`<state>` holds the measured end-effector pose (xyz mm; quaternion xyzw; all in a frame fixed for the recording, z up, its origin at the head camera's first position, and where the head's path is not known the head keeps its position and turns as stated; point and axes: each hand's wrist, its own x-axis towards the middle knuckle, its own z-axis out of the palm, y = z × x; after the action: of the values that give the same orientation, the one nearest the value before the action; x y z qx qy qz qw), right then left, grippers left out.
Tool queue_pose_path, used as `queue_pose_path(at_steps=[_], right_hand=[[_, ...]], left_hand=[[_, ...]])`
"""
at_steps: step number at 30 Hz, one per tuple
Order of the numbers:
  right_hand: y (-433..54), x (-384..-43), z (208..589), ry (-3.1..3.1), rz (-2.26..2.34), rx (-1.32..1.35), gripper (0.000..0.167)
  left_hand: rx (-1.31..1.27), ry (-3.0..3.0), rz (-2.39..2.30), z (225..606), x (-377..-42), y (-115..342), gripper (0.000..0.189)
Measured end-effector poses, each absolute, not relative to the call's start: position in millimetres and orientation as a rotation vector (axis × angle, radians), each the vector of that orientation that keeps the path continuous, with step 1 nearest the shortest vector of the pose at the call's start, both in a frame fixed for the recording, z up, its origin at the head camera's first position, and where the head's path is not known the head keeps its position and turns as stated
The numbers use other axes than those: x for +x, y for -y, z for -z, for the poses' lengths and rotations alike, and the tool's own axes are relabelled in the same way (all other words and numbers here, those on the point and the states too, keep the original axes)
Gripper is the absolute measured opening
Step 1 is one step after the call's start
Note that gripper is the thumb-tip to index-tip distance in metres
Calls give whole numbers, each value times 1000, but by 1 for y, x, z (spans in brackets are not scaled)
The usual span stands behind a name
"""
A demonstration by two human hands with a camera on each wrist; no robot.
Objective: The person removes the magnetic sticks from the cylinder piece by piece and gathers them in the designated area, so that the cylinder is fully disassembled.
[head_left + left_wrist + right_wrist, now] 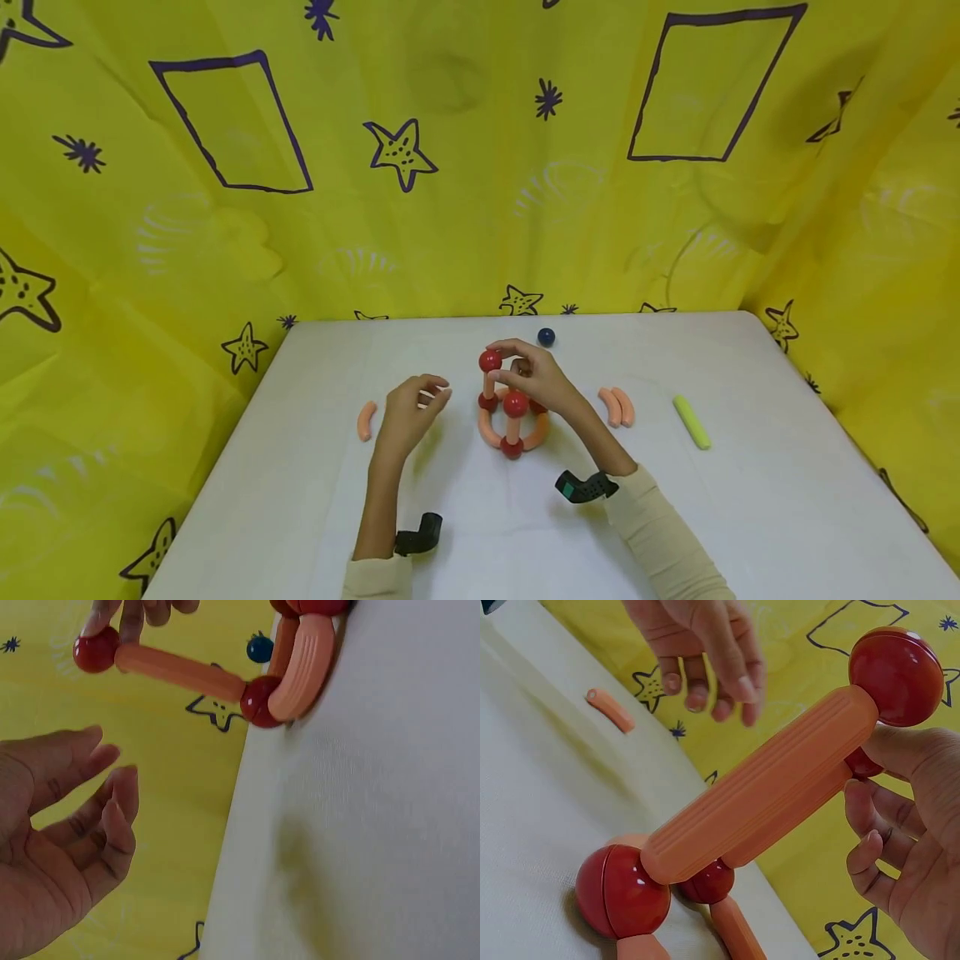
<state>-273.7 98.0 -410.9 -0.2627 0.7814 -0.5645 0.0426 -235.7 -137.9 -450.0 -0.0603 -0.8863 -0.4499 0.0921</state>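
You seem to be seating the red ball (491,361): your right hand (542,381) pinches it atop an orange rod (180,673) of the ring frame (488,428), mid-counter (480,533). Your left hand (407,412), fingers loosely bent, holds nothing; steadying that rod likely comes next.

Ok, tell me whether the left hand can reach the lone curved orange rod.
Probably yes: the left hand is empty, and the lone curved orange rod lies just to its left on the white tabletop, with nothing visible between them.
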Motion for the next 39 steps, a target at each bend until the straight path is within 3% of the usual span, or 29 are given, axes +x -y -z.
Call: queue_pose_path(at_steps=[4,15,26,39], right_hand=[[-99,-275,411,-2399,1723,-814,42],[-102,-276,415,-2421,1725,-822,39],[-97,-274,411,-2451,1681,-888,39],[-99,-297,447,-2442,1718,-921,37]], left_hand=[[-332,2656,1412,451,-236,115,21],[-282,2547,1616,470,-241,78,43],[-245,2547,1626,479,-249,80,40],[-227,2517,1627,483,-256,74,24]])
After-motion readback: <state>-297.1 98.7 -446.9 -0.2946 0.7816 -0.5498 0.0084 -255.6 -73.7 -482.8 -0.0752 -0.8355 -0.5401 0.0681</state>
